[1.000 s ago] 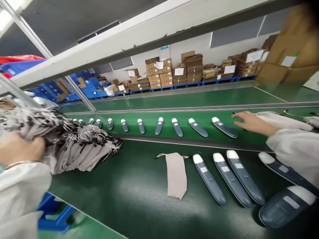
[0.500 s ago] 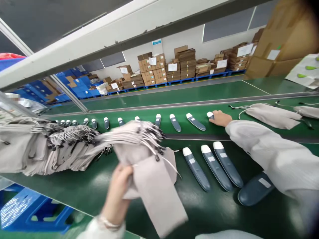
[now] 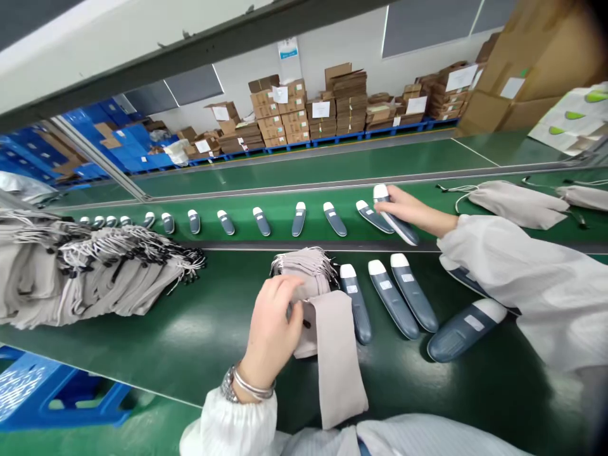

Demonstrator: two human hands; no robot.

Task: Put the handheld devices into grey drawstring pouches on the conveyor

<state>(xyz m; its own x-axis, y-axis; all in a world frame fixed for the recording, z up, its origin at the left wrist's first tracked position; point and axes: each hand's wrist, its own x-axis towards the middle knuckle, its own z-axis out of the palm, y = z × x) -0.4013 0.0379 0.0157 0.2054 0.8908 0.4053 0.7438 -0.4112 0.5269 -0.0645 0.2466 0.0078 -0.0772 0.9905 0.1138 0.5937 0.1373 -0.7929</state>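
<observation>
My right hand [image 3: 403,208] grips a dark blue device with a white tip [image 3: 401,229], lifted over the green conveyor belt [image 3: 237,197]. Over the near green table, my left hand [image 3: 275,316] has its fingers apart and curved, at the left edge of a stack of grey drawstring pouches [image 3: 308,263]. One pouch [image 3: 338,361] lies across the stack and hangs toward me. Right of the stack, several similar devices [image 3: 393,299] lie on the table, one partly under my right sleeve. A row of devices [image 3: 261,221] runs along the belt.
A large heap of grey pouches [image 3: 109,272] covers the table's left side. Two filled pouches [image 3: 517,204] lie on the belt at right. A blue stool [image 3: 61,386] stands at lower left. A metal beam [image 3: 142,47] crosses above; cartons [image 3: 275,114] stand beyond.
My left hand has put the pouch stack down on the table and let go. My right hand has raised a device from the belt. The view has shifted slightly.
</observation>
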